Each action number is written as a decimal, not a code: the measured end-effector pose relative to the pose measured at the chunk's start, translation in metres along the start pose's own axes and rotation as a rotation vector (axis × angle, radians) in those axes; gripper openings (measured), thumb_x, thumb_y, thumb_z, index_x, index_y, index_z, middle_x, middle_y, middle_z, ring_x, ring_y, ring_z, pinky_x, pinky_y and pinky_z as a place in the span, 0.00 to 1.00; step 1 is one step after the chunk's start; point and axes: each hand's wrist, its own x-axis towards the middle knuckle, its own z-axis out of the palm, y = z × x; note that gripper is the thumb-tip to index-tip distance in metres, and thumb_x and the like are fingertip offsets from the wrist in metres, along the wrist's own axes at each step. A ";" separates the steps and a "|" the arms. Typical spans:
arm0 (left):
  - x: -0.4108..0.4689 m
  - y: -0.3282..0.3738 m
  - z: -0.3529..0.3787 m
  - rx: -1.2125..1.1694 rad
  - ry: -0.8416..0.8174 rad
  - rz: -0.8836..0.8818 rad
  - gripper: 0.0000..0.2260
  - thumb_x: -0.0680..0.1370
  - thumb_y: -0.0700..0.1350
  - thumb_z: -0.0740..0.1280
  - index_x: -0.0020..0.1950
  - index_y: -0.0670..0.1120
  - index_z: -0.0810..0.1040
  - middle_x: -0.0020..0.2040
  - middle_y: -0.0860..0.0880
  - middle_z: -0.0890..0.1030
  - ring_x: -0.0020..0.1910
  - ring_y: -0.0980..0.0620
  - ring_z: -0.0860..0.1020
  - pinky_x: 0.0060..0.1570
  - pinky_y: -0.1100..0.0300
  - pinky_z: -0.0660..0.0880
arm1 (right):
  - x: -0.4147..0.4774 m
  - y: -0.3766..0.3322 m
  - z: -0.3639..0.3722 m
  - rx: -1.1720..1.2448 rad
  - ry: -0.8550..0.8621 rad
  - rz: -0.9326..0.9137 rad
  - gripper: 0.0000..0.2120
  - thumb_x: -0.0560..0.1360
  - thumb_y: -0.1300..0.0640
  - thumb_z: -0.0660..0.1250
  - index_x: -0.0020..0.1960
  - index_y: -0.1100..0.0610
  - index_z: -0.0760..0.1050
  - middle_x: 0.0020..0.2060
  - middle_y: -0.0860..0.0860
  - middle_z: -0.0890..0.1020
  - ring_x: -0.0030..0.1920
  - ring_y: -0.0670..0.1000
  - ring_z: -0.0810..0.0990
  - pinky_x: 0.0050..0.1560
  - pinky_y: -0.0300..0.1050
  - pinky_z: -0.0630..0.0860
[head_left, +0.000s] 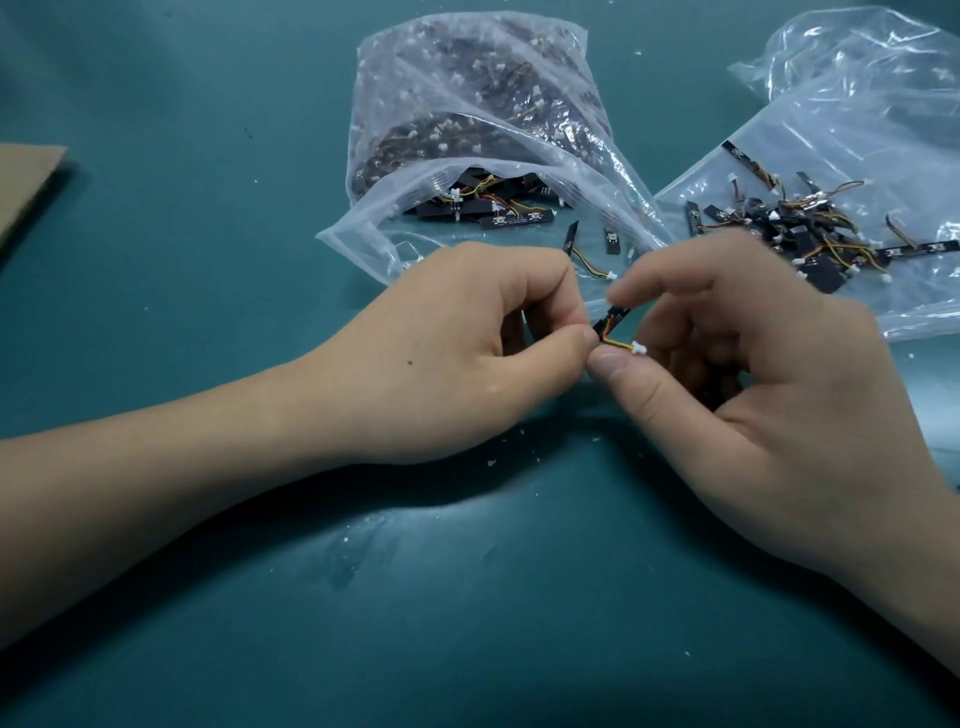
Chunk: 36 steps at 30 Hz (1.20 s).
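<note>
A small black circuit strip (614, 319) with a short yellow-red wire lead (618, 343) and a white plug (639, 348) is held between both hands just above the teal table. My left hand (467, 353) pinches its lower end between thumb and curled fingers. My right hand (769, 395) pinches the strip's top with the forefinger, and its thumb sits under the wire by the plug.
An open clear plastic bag (467, 135) full of the same black strips lies behind the hands. A second clear bag (852, 171) at the right carries a loose pile of strips (795, 228). Cardboard (26, 176) lies at the left edge. Small white crumbs dot the table.
</note>
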 end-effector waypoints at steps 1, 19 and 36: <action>0.000 0.001 0.000 0.004 -0.006 0.001 0.07 0.77 0.48 0.67 0.39 0.52 0.75 0.29 0.62 0.76 0.27 0.59 0.73 0.30 0.72 0.64 | 0.000 -0.001 0.000 -0.022 -0.001 -0.029 0.05 0.79 0.51 0.70 0.53 0.46 0.77 0.38 0.44 0.78 0.32 0.50 0.77 0.34 0.37 0.71; -0.001 0.002 -0.002 0.012 -0.041 -0.004 0.08 0.74 0.46 0.66 0.35 0.51 0.71 0.28 0.55 0.73 0.29 0.56 0.70 0.32 0.65 0.66 | 0.003 0.011 -0.001 0.098 -0.064 0.153 0.07 0.80 0.49 0.66 0.58 0.43 0.78 0.38 0.49 0.82 0.32 0.54 0.78 0.36 0.48 0.75; -0.001 0.002 -0.002 0.040 -0.060 0.006 0.07 0.74 0.46 0.65 0.36 0.49 0.72 0.29 0.51 0.74 0.29 0.53 0.71 0.33 0.60 0.69 | 0.003 0.008 -0.003 0.132 -0.105 0.166 0.03 0.79 0.50 0.66 0.46 0.47 0.77 0.33 0.52 0.82 0.29 0.53 0.74 0.29 0.42 0.70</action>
